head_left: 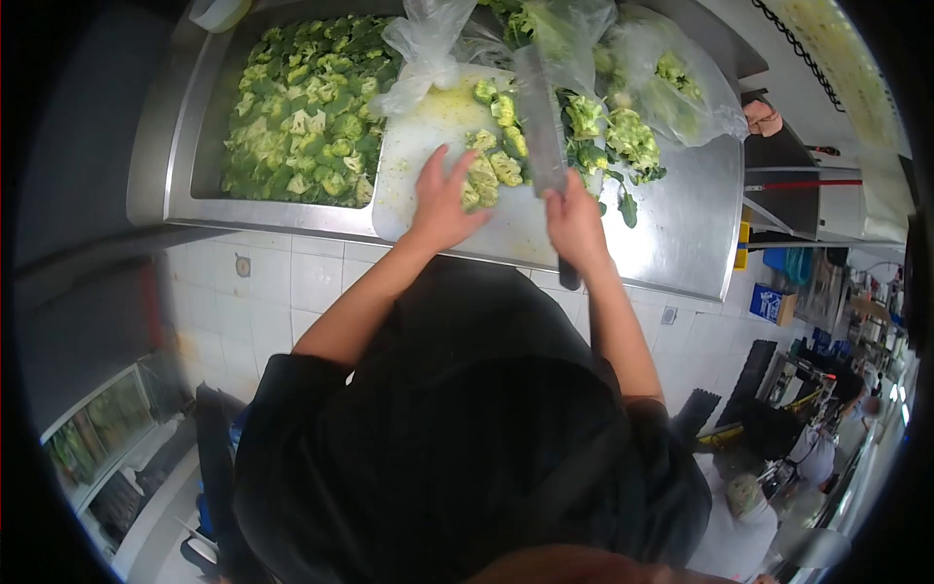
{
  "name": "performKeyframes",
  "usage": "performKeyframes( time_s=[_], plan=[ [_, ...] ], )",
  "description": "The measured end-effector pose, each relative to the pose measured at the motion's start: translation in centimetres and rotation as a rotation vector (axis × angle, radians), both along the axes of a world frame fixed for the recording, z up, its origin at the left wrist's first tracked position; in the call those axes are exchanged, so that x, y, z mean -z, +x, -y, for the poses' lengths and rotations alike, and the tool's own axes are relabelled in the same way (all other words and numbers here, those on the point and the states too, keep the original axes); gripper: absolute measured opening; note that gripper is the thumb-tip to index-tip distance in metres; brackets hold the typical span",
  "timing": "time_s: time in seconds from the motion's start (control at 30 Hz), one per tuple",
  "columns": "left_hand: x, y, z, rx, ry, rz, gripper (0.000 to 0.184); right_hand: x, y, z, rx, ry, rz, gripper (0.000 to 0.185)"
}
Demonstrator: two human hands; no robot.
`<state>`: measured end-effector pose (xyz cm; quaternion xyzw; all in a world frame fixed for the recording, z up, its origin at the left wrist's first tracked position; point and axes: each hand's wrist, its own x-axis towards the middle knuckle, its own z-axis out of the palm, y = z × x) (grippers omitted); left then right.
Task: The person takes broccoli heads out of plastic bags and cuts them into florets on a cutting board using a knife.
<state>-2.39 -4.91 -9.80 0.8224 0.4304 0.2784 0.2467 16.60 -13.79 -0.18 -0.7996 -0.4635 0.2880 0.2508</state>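
Note:
My right hand (576,222) is wrapped round the dark handle of a large knife (541,122), its broad blade pointing away over the cutting board's right part. Fingers spread, my left hand (448,202) rests at the white cutting board (413,146), touching or just beside cut broccoli florets (482,183). Whether it grips any is unclear. More florets (504,112) lie in a line left of the blade. Right of the blade are larger broccoli pieces (630,136) with leaves and a loose leaf (627,206).
A sink basin (185,175) full of broccoli florets (306,122) is at the left. Clear plastic bags (671,73) with broccoli lie at the back. A pinkish cloth (763,118) is at the right. People (735,516) are in the background at lower right.

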Motion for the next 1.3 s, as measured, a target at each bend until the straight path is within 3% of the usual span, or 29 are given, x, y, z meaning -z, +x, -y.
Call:
performKeyframes(
  time_s=[0.03,0.17,0.23,0.33,0.4,0.47,0.5,0.57,0.63,0.77,0.9,0.97,1.1,1.13,1.2,1.27,1.3],
  plan=[
    [-0.5,1.3,0.1,0.055,0.141,-0.053,0.059,-1.0,1.0,0.1,0.08,-0.011,-0.065,0.027],
    [2.2,4.5,-1.8,0.195,0.123,-0.138,0.059,-0.9,4.8,2.1,0.198,0.057,-0.008,0.028],
    [3.7,3.6,-2.9,0.226,-0.085,0.007,0.05,1.0,6.5,3.8,0.234,0.142,-0.016,0.025],
    [3.9,-1.4,-6.3,0.041,0.01,0.211,0.031,0.5,7.4,5.9,0.39,0.185,-0.115,0.021],
    [3.0,-7.9,-10.6,-0.215,0.078,0.041,0.037,-1.2,7.3,6.9,0.501,0.121,-0.195,0.021],
    [-0.1,-11.0,-12.7,-0.497,0.53,-0.459,0.047,0.4,8.6,8.7,0.512,0.148,-0.183,0.021],
    [-0.6,-10.2,-12.9,-0.489,0.537,-0.46,0.047,-0.4,8.5,8.8,0.542,0.139,-0.204,0.021],
    [-1.2,-7.0,-12.6,-0.337,0.386,-0.216,0.052,-0.4,8.8,8.8,0.552,0.124,-0.216,0.021],
    [0.0,-1.3,-10.4,0.101,0.088,0.025,0.056,-0.1,9.1,8.4,0.551,0.106,-0.229,0.021],
    [-0.3,8.8,-5.5,0.256,0.081,-0.219,0.07,0.7,9.0,6.6,0.481,0.109,-0.2,0.023],
    [-0.6,11.9,-7.8,0.309,0.178,-0.303,0.068,1.5,9.1,6.0,0.362,0.088,-0.099,0.025],
    [-0.6,12.3,-9.3,0.465,0.062,-0.448,0.061,2.9,9.2,5.8,0.326,0.121,-0.037,0.024],
    [-3.4,11.1,-9.6,0.389,0.01,-0.285,0.052,3.3,9.3,5.5,0.306,0.125,0.015,0.03],
    [-4.7,9.7,-8.9,0.274,0.095,-0.195,0.048,3.5,9.0,5.6,0.272,0.158,0.073,0.032],
    [-4.9,6.7,-7.3,0.153,0.161,-0.121,0.043,1.0,8.1,5.1,0.283,0.029,-0.043,0.034],
    [-3.2,3.9,-5.8,0.144,-0.326,0.083,0.04,0.5,7.0,4.3,0.263,-0.101,-0.156,0.035],
    [-1.5,2.7,-4.7,0.12,-0.343,0.073,0.04,0.9,6.2,4.3,0.169,-0.061,-0.112,0.037]
  ],
)
